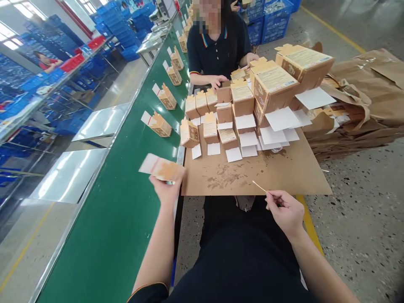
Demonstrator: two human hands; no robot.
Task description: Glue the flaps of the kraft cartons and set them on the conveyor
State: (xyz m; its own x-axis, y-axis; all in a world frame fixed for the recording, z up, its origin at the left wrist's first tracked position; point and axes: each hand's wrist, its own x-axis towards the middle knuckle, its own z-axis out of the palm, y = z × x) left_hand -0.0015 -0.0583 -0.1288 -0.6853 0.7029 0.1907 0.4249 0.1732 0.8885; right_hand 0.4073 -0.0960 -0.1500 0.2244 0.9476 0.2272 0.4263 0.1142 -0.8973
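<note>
Over the near edge of the green conveyor belt (pixel 104 219), my left hand (pixel 166 189) is closed around a small cardboard box (pixel 166 169) with a white flap, slightly blurred. My right hand (pixel 285 210) pinches a thin cotton swab (pixel 259 185) by one end, its white tip pointing up and left above the front of the cardboard-covered table (pixel 293 172). Several small boxes (pixel 211 127) with open tops and white flaps stand on that table. Dark smudges mark the cardboard in front of them.
Several open boxes (pixel 160 125) stand in a row along the belt. Across the table a person (pixel 217 50) handles boxes. Larger boxes (pixel 273 82) are stacked at the table's right, beside brown paper bundles (pixel 375 97). Blue crates (pixel 276 21) stand behind.
</note>
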